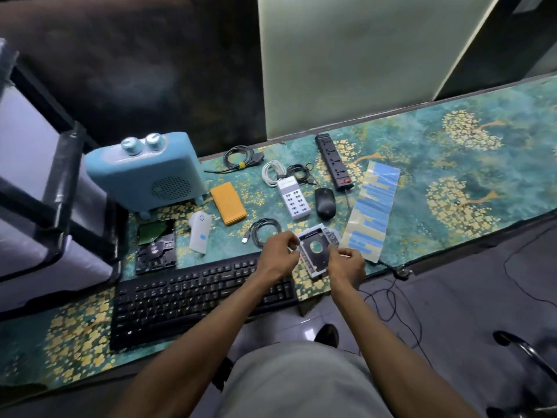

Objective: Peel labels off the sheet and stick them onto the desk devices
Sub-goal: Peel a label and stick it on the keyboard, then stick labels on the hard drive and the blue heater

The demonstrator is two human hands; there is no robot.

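Note:
A long label sheet (373,206) with blue labels lies flat on the desk, right of centre. Just left of it sits a silver drive caddy (316,245) with a round hole. My left hand (278,256) rests at the caddy's left edge with fingers pinched. On the caddy's right edge my right hand (346,263) is also pinched, touching it. Whether a label is between the fingers is too small to tell. The white handheld device (199,232) to the left carries a small blue label.
A black keyboard (199,300) lies under my left forearm. Behind are a blue heater (144,173), orange case (228,203), white USB hub (294,199), black mouse (325,203), power strip (333,161), hard drive (156,247) and coiled cables (265,232). The desk edge runs close on the right.

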